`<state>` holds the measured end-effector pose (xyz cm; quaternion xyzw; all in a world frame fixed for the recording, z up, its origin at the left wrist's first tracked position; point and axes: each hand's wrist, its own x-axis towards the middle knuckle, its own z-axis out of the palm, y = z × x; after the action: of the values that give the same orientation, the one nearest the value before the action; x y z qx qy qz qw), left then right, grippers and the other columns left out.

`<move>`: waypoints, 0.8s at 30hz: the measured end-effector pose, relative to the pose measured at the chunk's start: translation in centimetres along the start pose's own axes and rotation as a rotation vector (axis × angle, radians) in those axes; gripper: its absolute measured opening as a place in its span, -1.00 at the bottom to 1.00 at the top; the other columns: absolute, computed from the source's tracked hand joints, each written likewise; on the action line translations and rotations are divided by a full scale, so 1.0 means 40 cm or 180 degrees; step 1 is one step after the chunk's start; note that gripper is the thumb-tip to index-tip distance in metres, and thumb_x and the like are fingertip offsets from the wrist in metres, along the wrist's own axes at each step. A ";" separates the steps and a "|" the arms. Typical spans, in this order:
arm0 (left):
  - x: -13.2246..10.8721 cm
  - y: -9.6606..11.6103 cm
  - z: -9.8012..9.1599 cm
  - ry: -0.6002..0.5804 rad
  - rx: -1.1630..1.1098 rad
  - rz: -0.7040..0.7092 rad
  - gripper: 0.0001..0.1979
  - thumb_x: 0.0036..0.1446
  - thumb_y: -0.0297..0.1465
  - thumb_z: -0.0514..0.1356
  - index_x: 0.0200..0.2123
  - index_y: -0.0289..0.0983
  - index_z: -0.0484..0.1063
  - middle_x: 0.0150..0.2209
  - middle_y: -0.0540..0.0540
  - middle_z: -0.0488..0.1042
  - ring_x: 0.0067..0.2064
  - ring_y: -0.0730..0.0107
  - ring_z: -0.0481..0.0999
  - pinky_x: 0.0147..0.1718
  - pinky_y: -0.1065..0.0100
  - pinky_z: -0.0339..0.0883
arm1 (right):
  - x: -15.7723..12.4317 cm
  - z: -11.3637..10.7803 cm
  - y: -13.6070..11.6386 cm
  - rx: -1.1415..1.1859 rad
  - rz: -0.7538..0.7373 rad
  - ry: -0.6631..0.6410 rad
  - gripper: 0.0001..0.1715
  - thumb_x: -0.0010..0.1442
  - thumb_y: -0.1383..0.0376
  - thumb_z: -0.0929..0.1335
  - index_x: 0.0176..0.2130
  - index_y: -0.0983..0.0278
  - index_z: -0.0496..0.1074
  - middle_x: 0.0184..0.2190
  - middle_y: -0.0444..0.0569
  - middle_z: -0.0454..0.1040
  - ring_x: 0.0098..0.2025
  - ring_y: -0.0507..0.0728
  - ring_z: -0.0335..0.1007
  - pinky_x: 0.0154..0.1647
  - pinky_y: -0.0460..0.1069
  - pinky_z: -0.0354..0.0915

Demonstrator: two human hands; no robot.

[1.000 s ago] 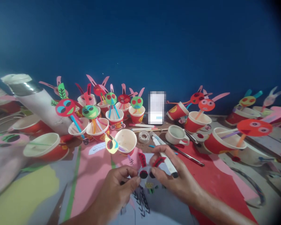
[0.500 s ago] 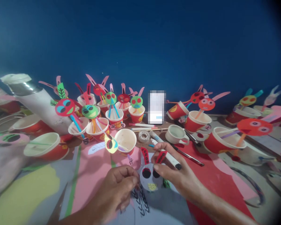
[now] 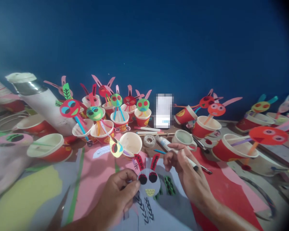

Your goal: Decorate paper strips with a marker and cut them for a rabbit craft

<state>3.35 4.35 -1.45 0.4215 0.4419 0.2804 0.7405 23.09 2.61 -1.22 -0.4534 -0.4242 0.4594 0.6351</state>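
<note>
1. A round grey paper rabbit face [image 3: 148, 183], with two red ears, black eyes and a yellow mouth, is held near the middle of the surface's near edge, over a grey paper sheet [image 3: 175, 208] on which black chevrons are drawn.
2. Its left side is pinched between the thumb and fingers of the left grip [image 3: 118, 195].
3. A white marker [image 3: 185, 159] with a black end is pinched in the right grip [image 3: 190, 170], well clear of the face and angled across the fingers.
4. A scrap of green paper with black markings [image 3: 170, 185] is laid just right of the face, on the grey sheet.
5. Pink paper [image 3: 93, 186] is spread to the left of the grey sheet, and red paper [image 3: 221, 192] to its right.
6. Just beyond the right grip, a glue tube [image 3: 162, 142], a tape roll [image 3: 149, 140] and a white mug [image 3: 184, 138] are placed; a thin blue stick [image 3: 159, 151] lies near the fingers.
7. Along the far edge, finished paper faces on sticks are set in red-and-white paper cups [image 3: 104, 132], some cups tipped on their sides, in front of a blue wall [image 3: 144, 41].
8. A white tube [image 3: 44, 109] is leaned at the far left corner.
</note>
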 end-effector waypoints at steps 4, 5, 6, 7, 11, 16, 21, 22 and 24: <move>-0.001 0.005 0.000 0.0039 -0.0030 0.0128 -0.62 -0.12 -0.13 0.32 -0.52 -0.25 0.24 -0.76 0.22 0.07 -0.74 0.71 -0.04 -0.75 0.57 -0.17 | -0.024 0.011 -0.009 -0.0457 -0.0240 -0.0064 -0.91 0.29 0.21 0.27 -0.20 0.16 0.30 -0.51 -0.16 0.40 -0.44 0.03 0.33 -0.40 -0.07 0.27; -0.001 0.007 0.000 0.0021 -0.0033 0.0146 -0.62 -0.12 -0.13 0.32 -0.52 -0.25 0.24 -0.75 0.22 0.08 -0.74 0.71 -0.04 -0.75 0.57 -0.17 | -0.030 0.012 -0.010 -0.0517 -0.0226 -0.0163 -0.93 0.28 0.23 0.28 -0.21 0.15 0.30 -0.50 -0.16 0.39 -0.44 0.03 0.33 -0.41 -0.07 0.27; -0.002 0.008 0.001 0.0004 -0.0034 0.0158 -0.62 -0.12 -0.13 0.32 -0.52 -0.25 0.25 -0.75 0.22 0.07 -0.74 0.71 -0.03 -0.75 0.57 -0.17 | -0.036 0.013 -0.011 -0.0528 -0.0183 -0.0248 -0.94 0.27 0.24 0.29 -0.21 0.15 0.29 -0.49 -0.16 0.38 -0.44 0.03 0.32 -0.43 -0.08 0.26; -0.003 0.010 0.002 -0.0002 -0.0033 0.0164 -0.63 -0.11 -0.13 0.32 -0.52 -0.26 0.25 -0.75 0.22 0.07 -0.73 0.70 -0.03 -0.75 0.57 -0.17 | -0.040 0.014 -0.010 -0.0490 -0.0129 -0.0312 -0.92 0.25 0.25 0.30 -0.20 0.14 0.28 -0.47 -0.17 0.37 -0.44 0.02 0.30 -0.45 -0.09 0.25; -0.007 0.019 0.006 0.0034 -0.0016 0.0137 -0.65 -0.10 -0.16 0.32 -0.52 -0.26 0.26 -0.76 0.22 0.05 -0.74 0.69 -0.02 -0.74 0.56 -0.17 | -0.045 0.015 -0.009 -0.0294 -0.0011 -0.0526 -0.85 0.20 0.27 0.33 -0.20 0.12 0.26 -0.42 -0.17 0.35 -0.44 0.00 0.25 -0.50 -0.12 0.23; -0.009 0.023 0.010 -0.0018 -0.0079 0.0094 -0.66 -0.09 -0.17 0.32 -0.52 -0.27 0.26 -0.77 0.22 0.07 -0.74 0.69 -0.03 -0.74 0.55 -0.17 | -0.050 0.022 -0.012 -0.0566 0.0050 -0.0651 -0.85 0.21 0.31 0.32 -0.22 0.11 0.24 -0.40 -0.20 0.33 -0.43 -0.02 0.24 -0.51 -0.18 0.23; -0.005 0.015 -0.001 -0.0143 -0.0095 0.0128 -0.72 -0.02 -0.21 0.26 -0.49 -0.27 0.28 -0.75 0.22 0.07 -0.73 0.69 -0.02 -0.74 0.56 -0.14 | -0.048 0.023 -0.007 -0.0787 -0.0050 -0.0644 -0.86 0.21 0.33 0.31 -0.22 0.12 0.24 -0.40 -0.21 0.32 -0.46 -0.04 0.24 -0.50 -0.17 0.26; -0.005 0.016 -0.004 -0.0129 -0.0093 0.0158 -0.73 0.00 -0.21 0.24 -0.48 -0.27 0.28 -0.74 0.21 0.10 -0.73 0.69 -0.03 -0.74 0.56 -0.13 | -0.044 0.021 -0.007 -0.0812 -0.0072 -0.0604 -0.86 0.20 0.33 0.31 -0.23 0.13 0.24 -0.40 -0.21 0.32 -0.47 -0.04 0.24 -0.50 -0.17 0.26; -0.009 0.021 -0.008 -0.0083 -0.0015 0.0247 -0.75 0.05 -0.21 0.18 -0.48 -0.27 0.28 -0.69 0.16 0.18 -0.70 0.69 -0.02 -0.72 0.55 -0.11 | -0.032 0.013 -0.011 -0.0864 -0.0131 -0.0436 -0.86 0.19 0.33 0.32 -0.23 0.13 0.25 -0.42 -0.21 0.33 -0.48 -0.04 0.24 -0.53 -0.18 0.24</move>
<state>2.85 4.60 -0.65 0.4402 0.4149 0.3044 0.7358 22.41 1.39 -0.86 -0.4940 -0.5339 0.4145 0.5469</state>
